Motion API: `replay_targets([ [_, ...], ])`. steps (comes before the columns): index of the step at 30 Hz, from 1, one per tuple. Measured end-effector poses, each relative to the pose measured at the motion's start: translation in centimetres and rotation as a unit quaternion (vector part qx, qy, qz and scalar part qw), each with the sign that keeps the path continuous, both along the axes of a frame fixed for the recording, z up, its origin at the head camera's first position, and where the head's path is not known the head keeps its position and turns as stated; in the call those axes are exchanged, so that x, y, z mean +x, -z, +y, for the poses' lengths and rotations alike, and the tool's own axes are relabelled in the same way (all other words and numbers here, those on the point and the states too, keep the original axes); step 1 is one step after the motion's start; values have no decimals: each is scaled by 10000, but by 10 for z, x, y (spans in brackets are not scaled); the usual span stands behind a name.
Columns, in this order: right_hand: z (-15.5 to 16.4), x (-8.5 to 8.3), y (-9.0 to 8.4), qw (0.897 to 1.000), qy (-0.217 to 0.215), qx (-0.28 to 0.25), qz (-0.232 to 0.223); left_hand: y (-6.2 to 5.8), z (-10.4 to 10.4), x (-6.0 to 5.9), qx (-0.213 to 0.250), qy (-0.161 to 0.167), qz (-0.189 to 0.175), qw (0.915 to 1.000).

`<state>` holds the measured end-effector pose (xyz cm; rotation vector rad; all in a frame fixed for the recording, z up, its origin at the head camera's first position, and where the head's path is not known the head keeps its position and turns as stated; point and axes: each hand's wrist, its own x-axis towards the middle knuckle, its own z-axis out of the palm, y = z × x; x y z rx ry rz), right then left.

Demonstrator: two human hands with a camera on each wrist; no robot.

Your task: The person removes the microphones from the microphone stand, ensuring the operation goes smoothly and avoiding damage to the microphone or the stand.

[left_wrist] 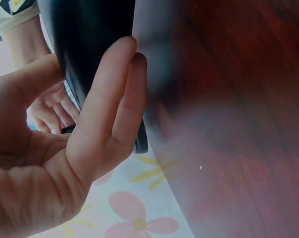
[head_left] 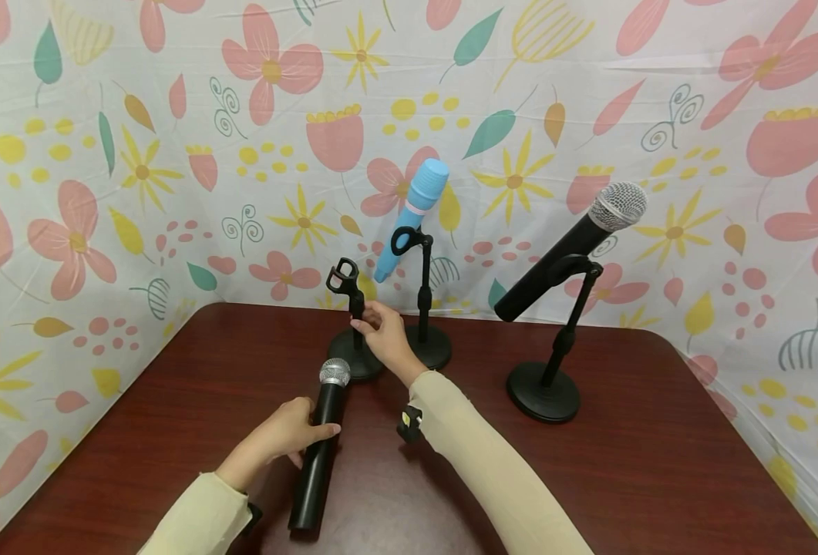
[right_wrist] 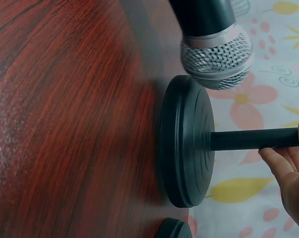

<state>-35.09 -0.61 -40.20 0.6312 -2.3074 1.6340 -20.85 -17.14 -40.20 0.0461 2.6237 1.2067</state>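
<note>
A black microphone [head_left: 320,451] with a silver grille [head_left: 335,373] lies on the dark red table [head_left: 624,478]. My left hand [head_left: 296,435] holds its body, thumb across the top and fingers [left_wrist: 107,104] flat along the black barrel [left_wrist: 95,39]. Just beyond the grille stands an empty black microphone stand [head_left: 355,339] with an open clip [head_left: 342,277]. My right hand [head_left: 375,325] pinches the thin pole [right_wrist: 253,139] above the round base [right_wrist: 186,148]. In the right wrist view the grille [right_wrist: 216,54] lies close to that base.
A blue microphone [head_left: 412,216] sits tilted in a second stand [head_left: 428,347] just behind my right hand. On the right, a third stand [head_left: 543,393] holds a black microphone [head_left: 568,250]. Floral cloth [head_left: 103,193] walls the table at the back and sides.
</note>
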Motion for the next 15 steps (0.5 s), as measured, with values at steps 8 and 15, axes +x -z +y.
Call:
replay_targets([
  [8, -3, -2, 1, 9999, -15, -69, 71, 1, 0, 1, -140, 186, -64, 9997],
  [15, -4, -6, 4, 9998, 165, -2, -66, 3, 0, 2, -150, 249, -169, 9994],
])
